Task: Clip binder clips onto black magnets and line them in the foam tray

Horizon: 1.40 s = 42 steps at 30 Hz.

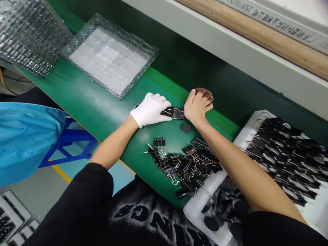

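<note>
left hand (153, 110) clasps a black piece (168, 112), seemingly steadying it; whether right hand (196, 105) grips anything, i can't tell. clips (182, 166) sit handily by the worktop's (96, 114) near edge.

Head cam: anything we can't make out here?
All in the head view:
Row of black binder clips: partly hidden under the gloved left hand.
Anything inside the right hand: screened by the hand itself.
White box of black discs: partly covered by the right sleeve.
Stack of clear plastic trays: cut off by the left and top edges.
Printed strip: cut off by frame edges.
</note>
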### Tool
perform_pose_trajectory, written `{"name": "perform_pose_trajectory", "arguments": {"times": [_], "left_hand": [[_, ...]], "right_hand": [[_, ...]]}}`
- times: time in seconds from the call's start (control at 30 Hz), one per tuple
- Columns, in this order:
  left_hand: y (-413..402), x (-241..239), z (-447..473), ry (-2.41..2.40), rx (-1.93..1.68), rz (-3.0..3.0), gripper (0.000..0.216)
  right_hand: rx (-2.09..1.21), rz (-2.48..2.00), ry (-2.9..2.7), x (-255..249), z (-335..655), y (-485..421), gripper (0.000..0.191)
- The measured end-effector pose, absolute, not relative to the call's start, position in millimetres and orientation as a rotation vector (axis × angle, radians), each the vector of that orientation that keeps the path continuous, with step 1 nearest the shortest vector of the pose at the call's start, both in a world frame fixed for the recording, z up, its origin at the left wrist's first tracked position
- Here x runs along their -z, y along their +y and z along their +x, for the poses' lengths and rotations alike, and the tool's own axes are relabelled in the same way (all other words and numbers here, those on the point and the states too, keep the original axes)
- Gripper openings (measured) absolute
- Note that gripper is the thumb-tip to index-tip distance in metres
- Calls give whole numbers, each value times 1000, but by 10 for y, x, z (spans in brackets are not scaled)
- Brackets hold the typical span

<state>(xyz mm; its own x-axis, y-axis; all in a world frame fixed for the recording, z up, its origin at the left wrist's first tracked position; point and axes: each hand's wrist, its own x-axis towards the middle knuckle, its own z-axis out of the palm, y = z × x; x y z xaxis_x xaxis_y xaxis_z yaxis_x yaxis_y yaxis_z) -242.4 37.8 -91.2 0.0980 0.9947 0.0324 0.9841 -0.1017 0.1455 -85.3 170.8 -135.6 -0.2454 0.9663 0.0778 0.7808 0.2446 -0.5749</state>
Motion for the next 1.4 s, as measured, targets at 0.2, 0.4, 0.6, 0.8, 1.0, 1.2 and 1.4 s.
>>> {"name": "perform_pose_trajectory", "arguments": {"times": [0.2,0.4,0.6,0.8,1.0,1.2,1.4], "left_hand": [[372,868,-2417,2069,-132,2266,49],[353,870,-2456,2102,-187,2344,48],[312,690,-2561,1969,-532,2162,52],[237,572,-2420,1667,-760,2041,64],[361,693,-2431,1809,-905,2045,53],[479,803,-2544,2055,-1075,1921,48],[457,834,-2515,2164,-1154,1865,41]], "right_hand": [[-573,-1615,-2139,1301,-879,1665,39],[-697,-1592,-2083,1039,-939,1633,45],[-580,-446,-2628,549,-541,1508,30],[-170,-309,-2820,296,275,980,21],[-454,-660,-2557,120,2137,932,21],[-420,-1569,-2199,296,3740,1712,29],[-380,-1850,-2045,675,3852,2372,30]]}}
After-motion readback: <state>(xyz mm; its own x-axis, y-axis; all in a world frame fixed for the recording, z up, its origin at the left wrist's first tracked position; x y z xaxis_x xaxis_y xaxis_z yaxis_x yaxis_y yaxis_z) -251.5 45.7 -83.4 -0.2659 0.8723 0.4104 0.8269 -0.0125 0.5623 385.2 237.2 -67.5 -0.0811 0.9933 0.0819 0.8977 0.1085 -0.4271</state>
